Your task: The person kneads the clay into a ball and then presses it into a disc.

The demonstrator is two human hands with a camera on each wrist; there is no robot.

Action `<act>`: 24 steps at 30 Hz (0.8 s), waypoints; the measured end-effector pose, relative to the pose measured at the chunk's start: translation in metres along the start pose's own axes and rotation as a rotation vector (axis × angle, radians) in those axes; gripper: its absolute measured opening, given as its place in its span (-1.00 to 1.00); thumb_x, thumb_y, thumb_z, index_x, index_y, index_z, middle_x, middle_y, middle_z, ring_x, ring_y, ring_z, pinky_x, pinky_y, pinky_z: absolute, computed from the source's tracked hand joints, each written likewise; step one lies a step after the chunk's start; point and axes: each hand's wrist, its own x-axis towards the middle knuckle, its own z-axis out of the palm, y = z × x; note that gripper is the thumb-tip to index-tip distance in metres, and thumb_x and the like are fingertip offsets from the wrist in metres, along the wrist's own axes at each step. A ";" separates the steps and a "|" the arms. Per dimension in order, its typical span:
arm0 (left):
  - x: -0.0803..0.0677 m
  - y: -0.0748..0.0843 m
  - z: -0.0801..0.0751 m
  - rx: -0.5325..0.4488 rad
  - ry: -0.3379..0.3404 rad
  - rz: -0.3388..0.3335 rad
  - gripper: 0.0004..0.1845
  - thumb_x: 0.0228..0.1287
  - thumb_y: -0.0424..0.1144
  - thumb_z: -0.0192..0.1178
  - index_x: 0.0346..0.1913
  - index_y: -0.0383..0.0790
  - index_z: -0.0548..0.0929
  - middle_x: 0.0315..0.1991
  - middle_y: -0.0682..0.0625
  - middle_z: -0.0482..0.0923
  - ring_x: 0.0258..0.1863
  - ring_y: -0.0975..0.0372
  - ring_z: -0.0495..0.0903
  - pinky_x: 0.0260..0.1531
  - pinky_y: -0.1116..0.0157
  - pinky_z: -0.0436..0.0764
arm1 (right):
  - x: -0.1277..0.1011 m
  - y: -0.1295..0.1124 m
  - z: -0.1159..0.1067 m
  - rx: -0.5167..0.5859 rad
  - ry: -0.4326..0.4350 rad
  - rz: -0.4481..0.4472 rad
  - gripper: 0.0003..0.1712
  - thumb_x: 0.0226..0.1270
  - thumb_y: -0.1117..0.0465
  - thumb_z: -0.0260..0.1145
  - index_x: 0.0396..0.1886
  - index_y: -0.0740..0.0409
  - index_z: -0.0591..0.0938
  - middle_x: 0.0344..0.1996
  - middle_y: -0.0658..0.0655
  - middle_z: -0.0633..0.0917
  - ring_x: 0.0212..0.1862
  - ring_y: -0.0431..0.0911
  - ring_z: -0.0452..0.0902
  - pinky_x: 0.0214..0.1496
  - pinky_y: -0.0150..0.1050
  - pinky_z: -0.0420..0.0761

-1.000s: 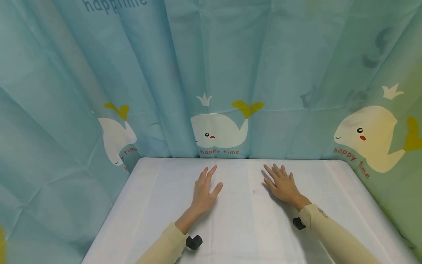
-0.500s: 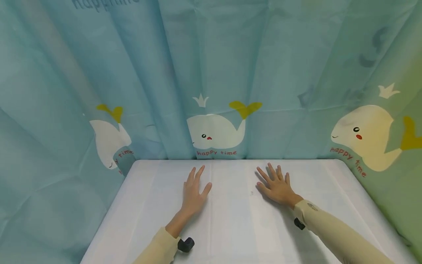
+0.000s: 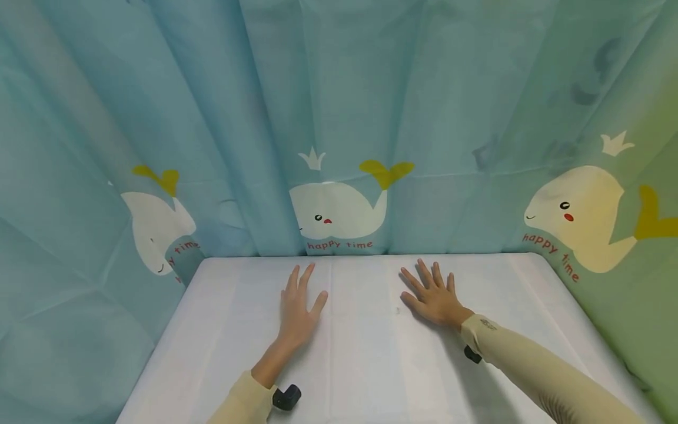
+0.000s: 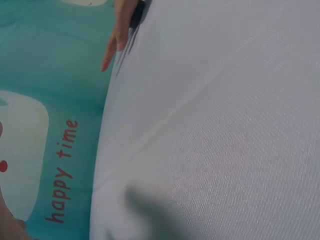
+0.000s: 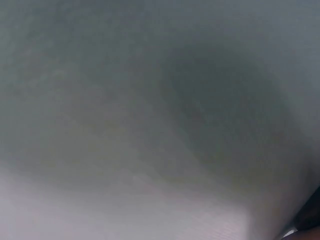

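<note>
In the head view my left hand (image 3: 298, 312) is over the left half of a white-covered table (image 3: 365, 353), its fingers extended and its thumb held apart. My right hand (image 3: 435, 299) is spread over the cloth right of the middle, palm down, near the far edge. Neither hand holds anything. The left wrist view shows the right hand (image 4: 121, 35) at its top, beside its shadow, and a blurred dark shadow low on the cloth. Blur fills most of the right wrist view, so little can be made out there.
A blue-green curtain (image 3: 349, 118) with printed whales and "happy time" lettering hangs behind the table and along both sides. Black wrist cameras sit under the left sleeve (image 3: 246, 397) and the right sleeve (image 3: 529, 359). A small mark (image 3: 398, 310) shows on the cloth.
Both hands have shifted left in the head view, the left one further. The whole scene has also slid slightly left as the head camera turned. The fingers stay extended.
</note>
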 end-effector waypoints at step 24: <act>0.008 -0.007 -0.001 -0.003 0.055 0.012 -0.30 0.48 -0.08 0.17 0.59 -0.08 0.24 0.59 -0.33 -0.01 0.56 -0.23 0.02 0.27 -0.54 -0.08 | 0.010 0.000 0.003 0.012 -0.010 -0.003 -0.20 0.60 -0.34 -0.09 0.69 -0.19 0.08 0.65 0.30 -0.12 0.57 0.47 -0.43 0.34 0.59 -0.46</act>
